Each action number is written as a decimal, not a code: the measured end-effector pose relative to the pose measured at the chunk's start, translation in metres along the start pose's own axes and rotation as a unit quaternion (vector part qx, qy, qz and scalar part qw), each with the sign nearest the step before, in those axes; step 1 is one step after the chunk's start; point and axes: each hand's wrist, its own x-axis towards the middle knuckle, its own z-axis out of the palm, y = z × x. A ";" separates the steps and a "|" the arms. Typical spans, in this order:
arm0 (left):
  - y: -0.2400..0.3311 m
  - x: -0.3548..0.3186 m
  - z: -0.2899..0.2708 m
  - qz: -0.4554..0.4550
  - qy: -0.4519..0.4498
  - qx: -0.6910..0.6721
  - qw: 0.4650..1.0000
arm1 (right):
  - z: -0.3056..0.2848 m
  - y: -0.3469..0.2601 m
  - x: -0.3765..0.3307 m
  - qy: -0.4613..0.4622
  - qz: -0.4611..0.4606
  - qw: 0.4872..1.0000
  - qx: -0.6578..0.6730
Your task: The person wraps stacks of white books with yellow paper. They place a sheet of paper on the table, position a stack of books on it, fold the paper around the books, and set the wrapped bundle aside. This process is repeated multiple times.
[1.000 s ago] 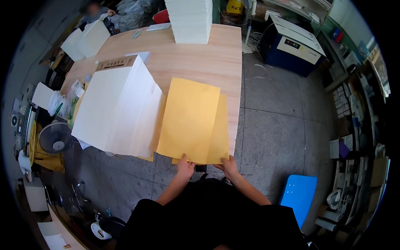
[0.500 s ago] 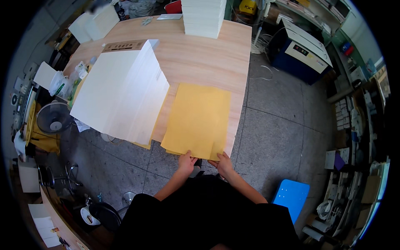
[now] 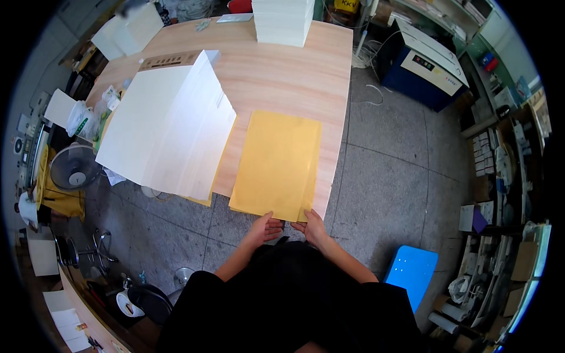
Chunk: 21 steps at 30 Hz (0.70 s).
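Yellow paper sheets (image 3: 276,159) lie in a slightly uneven stack at the near right of the wooden table, their front edge reaching over the table's near edge. My left hand (image 3: 263,228) is at the front edge, left of its middle, with its fingers stretched out and its thumb tip touching the paper. At the near right corner, my right hand (image 3: 313,228) has its thumb on top of the sheets, its fingers below the edge. To the left of the yellow sheets stands a tall stack of white paper (image 3: 159,123).
The wooden table (image 3: 282,76) carries another white stack (image 3: 282,20) at its far side. A standing fan (image 3: 75,167) is left of the table, a blue stool (image 3: 412,273) at the lower right. A dark blue machine (image 3: 421,67) and shelves line the right side.
The yellow sheets' top edges have come closer into line, with a narrow strip offset at the right. My left hand's fingers have straightened and come off the paper's underside.
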 end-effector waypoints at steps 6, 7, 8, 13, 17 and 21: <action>0.017 -0.004 -0.032 0.130 0.023 -0.170 0.977 | -0.002 0.006 0.002 -0.007 0.005 1.000 0.006; 0.019 0.008 -0.038 0.173 0.044 -0.171 0.969 | 0.000 0.007 0.000 -0.015 0.008 1.000 -0.009; 0.021 0.015 -0.040 0.216 0.064 -0.174 0.959 | 0.002 0.004 -0.001 -0.024 0.012 0.999 -0.027; 0.024 0.032 -0.040 0.207 0.167 -0.186 0.946 | 0.008 0.008 0.000 -0.011 0.037 0.994 -0.103; 0.020 0.035 -0.042 0.208 0.183 -0.202 0.939 | 0.009 0.010 0.002 -0.006 0.042 0.990 -0.136; 0.023 0.029 -0.038 0.216 0.174 -0.217 0.936 | 0.002 0.018 0.011 -0.009 0.038 0.988 -0.149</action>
